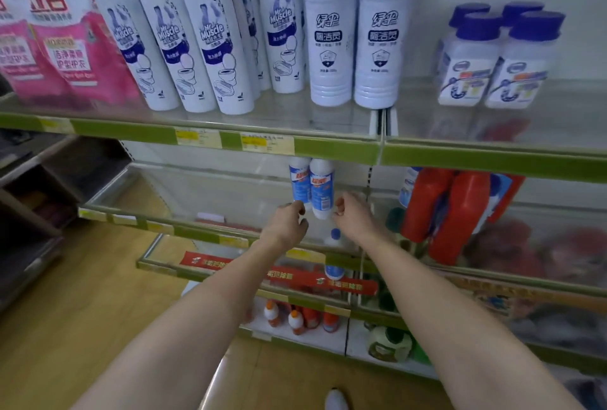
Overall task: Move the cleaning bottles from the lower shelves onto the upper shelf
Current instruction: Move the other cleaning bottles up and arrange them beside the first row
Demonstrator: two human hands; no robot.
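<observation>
On the second shelf (210,229), in the head view, two blue-labelled bottles (322,191) stand side by side, right between both hands. The left hand (289,220) is at the base of the left bottle, the right hand (349,211) at the base of the right one, fingers curled around them, though whether the grip is firm I cannot tell. The pick-up seems in hand; next comes lifting both clear to the upper shelf (328,114), where a gap lies in front of the white bottles (331,35).

pink detergent pouches (49,32), red jugs (460,212), wooden floor (82,311)
</observation>
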